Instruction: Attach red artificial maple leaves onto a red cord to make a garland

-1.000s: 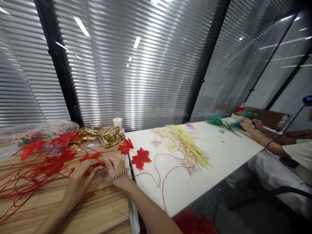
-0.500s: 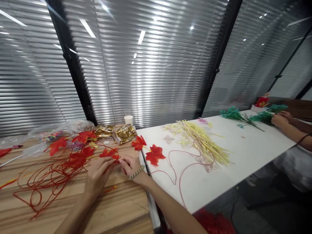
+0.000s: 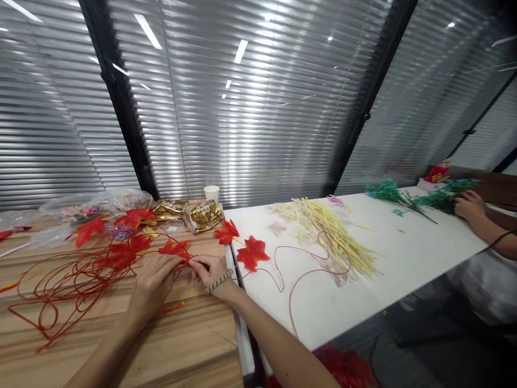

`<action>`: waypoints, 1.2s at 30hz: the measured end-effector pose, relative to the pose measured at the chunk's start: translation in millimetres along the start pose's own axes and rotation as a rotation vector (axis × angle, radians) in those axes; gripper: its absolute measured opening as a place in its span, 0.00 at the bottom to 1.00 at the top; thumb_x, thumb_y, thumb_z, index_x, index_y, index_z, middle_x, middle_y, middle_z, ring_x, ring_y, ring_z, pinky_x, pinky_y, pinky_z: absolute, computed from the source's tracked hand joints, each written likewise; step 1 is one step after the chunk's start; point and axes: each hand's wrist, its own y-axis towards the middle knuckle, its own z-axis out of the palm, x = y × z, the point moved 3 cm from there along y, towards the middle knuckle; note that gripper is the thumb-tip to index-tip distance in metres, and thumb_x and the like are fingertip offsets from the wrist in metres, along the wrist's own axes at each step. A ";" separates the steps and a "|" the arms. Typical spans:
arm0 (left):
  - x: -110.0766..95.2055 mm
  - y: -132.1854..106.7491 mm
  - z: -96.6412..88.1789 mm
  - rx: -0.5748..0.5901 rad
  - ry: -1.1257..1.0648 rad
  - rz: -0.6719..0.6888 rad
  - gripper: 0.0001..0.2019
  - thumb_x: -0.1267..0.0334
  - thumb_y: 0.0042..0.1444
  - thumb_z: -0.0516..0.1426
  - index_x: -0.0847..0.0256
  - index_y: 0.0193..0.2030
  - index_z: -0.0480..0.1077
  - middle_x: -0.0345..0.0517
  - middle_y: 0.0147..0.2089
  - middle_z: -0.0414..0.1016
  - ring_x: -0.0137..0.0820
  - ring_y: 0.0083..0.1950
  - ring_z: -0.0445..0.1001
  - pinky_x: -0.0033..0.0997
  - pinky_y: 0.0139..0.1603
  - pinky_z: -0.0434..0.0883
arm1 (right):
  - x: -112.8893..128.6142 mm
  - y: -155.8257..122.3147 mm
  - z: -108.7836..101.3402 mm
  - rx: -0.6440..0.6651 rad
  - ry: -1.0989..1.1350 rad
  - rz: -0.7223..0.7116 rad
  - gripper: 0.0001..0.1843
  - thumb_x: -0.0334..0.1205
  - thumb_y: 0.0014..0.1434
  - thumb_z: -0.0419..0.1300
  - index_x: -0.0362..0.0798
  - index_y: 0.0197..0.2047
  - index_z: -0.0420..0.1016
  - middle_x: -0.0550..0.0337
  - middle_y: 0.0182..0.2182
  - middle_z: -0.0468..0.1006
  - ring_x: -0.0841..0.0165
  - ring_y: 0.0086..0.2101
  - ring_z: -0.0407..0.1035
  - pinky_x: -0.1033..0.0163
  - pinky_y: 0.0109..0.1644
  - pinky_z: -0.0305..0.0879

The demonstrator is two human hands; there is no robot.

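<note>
My left hand [image 3: 155, 283] and my right hand [image 3: 209, 270] meet over the wooden table [image 3: 121, 345], fingertips pinched together on a red wire stem [image 3: 186, 260] that carries a red maple leaf [image 3: 174, 248]. A beaded bracelet [image 3: 218, 281] circles my right wrist. A tangle of red wire vines [image 3: 64, 280] with more red leaves spreads to the left of my hands. Two further red leaves [image 3: 252, 252] lie just right of my hands, on the white table's near corner, with red wire loops [image 3: 301, 269] trailing from them.
Gold foil packets [image 3: 204, 214], a white paper cup [image 3: 211, 193] and clear plastic bags [image 3: 92, 207] sit at the back. A pile of pale yellow stems [image 3: 335, 237] lies on the white table [image 3: 404, 258]. Another person's hands [image 3: 468, 205] handle teal sprigs [image 3: 388, 191] at far right.
The view has shifted, so everything sits a little further right and lower in the picture. My hands stay together on the red stem, with only small finger movements.
</note>
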 end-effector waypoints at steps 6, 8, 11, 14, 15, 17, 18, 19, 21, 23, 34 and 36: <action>-1.4 3.1 1.1 0.055 -0.048 -0.037 0.07 0.69 0.57 0.50 0.61 0.39 0.69 0.46 0.33 0.74 0.33 0.35 0.71 0.33 0.38 0.68 | 2.1 1.5 -2.6 0.001 -0.027 0.034 0.15 0.32 0.60 0.49 0.45 0.26 0.73 0.64 0.19 0.71 0.74 0.23 0.65 0.70 0.33 0.61; -2.1 3.1 2.3 0.069 -0.050 -0.046 0.06 0.69 0.57 0.51 0.62 0.40 0.68 0.47 0.34 0.73 0.34 0.37 0.71 0.33 0.39 0.68 | 1.9 1.5 -2.9 -0.001 -0.025 0.048 0.14 0.33 0.61 0.49 0.45 0.29 0.74 0.64 0.20 0.71 0.73 0.23 0.65 0.69 0.33 0.62; -1.8 0.8 5.2 0.098 -0.076 -0.067 0.05 0.69 0.57 0.52 0.61 0.40 0.67 0.48 0.38 0.72 0.34 0.41 0.70 0.33 0.42 0.68 | 1.2 1.1 -2.9 0.008 -0.044 0.062 0.14 0.34 0.61 0.49 0.46 0.32 0.75 0.63 0.22 0.72 0.73 0.25 0.66 0.69 0.33 0.62; 0.5 -3.4 8.9 0.140 -0.098 -0.093 0.06 0.70 0.57 0.51 0.61 0.40 0.66 0.48 0.39 0.71 0.33 0.41 0.70 0.32 0.42 0.68 | 1.1 0.6 -2.5 0.029 -0.090 0.063 0.14 0.34 0.61 0.49 0.46 0.30 0.74 0.62 0.22 0.73 0.72 0.26 0.66 0.68 0.34 0.62; 1.4 -4.4 9.9 0.152 -0.100 -0.105 0.06 0.70 0.57 0.51 0.61 0.40 0.66 0.48 0.39 0.71 0.33 0.41 0.70 0.31 0.41 0.68 | 1.3 0.5 -2.2 0.039 -0.100 0.062 0.14 0.34 0.61 0.49 0.45 0.28 0.73 0.62 0.22 0.73 0.72 0.26 0.67 0.68 0.35 0.62; 2.6 -4.5 10.4 0.155 -0.097 -0.125 0.06 0.71 0.57 0.50 0.61 0.39 0.66 0.47 0.37 0.71 0.33 0.40 0.70 0.30 0.40 0.67 | 1.9 0.5 -1.5 0.057 -0.107 0.062 0.16 0.35 0.62 0.49 0.45 0.26 0.72 0.63 0.22 0.73 0.73 0.26 0.66 0.69 0.34 0.61; 2.6 -3.5 9.9 0.148 -0.091 -0.132 0.06 0.71 0.57 0.49 0.61 0.38 0.66 0.47 0.36 0.71 0.33 0.39 0.70 0.30 0.38 0.67 | 2.4 0.6 -1.1 0.061 -0.103 0.064 0.16 0.35 0.62 0.48 0.45 0.25 0.71 0.63 0.22 0.72 0.73 0.25 0.66 0.69 0.34 0.61; 2.2 -1.9 9.2 0.142 -0.085 -0.135 0.07 0.70 0.58 0.48 0.61 0.37 0.66 0.47 0.35 0.71 0.33 0.38 0.69 0.30 0.37 0.67 | 2.9 0.8 -0.9 0.062 -0.092 0.067 0.18 0.36 0.62 0.48 0.45 0.24 0.70 0.63 0.21 0.71 0.73 0.24 0.65 0.69 0.33 0.60; 0.2 2.4 7.7 0.146 -0.082 -0.131 0.08 0.70 0.58 0.47 0.61 0.36 0.67 0.47 0.34 0.71 0.33 0.36 0.69 0.30 0.36 0.67 | 3.2 1.4 -0.7 0.058 -0.043 0.082 0.19 0.39 0.62 0.47 0.45 0.22 0.68 0.63 0.19 0.69 0.73 0.23 0.63 0.69 0.32 0.59; -2.5 6.7 6.7 0.176 -0.090 -0.132 0.08 0.69 0.59 0.47 0.61 0.35 0.67 0.46 0.32 0.70 0.33 0.35 0.68 0.30 0.35 0.67 | 1.6 2.2 -0.4 0.062 0.032 0.113 0.19 0.41 0.62 0.47 0.45 0.22 0.66 0.65 0.17 0.66 0.74 0.21 0.61 0.69 0.30 0.58; -7.3 11.1 -0.4 0.178 -0.186 -0.144 0.09 0.69 0.59 0.47 0.61 0.39 0.68 0.46 0.35 0.74 0.32 0.37 0.71 0.30 0.39 0.68 | -18.5 3.6 7.7 0.032 0.298 0.210 0.15 0.46 0.60 0.50 0.44 0.31 0.69 0.67 0.19 0.62 0.76 0.20 0.55 0.71 0.24 0.53; -0.8 6.0 1.7 0.164 -0.169 -0.201 0.08 0.68 0.58 0.49 0.61 0.38 0.69 0.48 0.35 0.74 0.33 0.38 0.71 0.32 0.38 0.68 | -16.5 4.7 12.2 0.044 0.313 0.227 0.13 0.43 0.60 0.50 0.44 0.32 0.68 0.68 0.19 0.62 0.77 0.20 0.56 0.71 0.24 0.54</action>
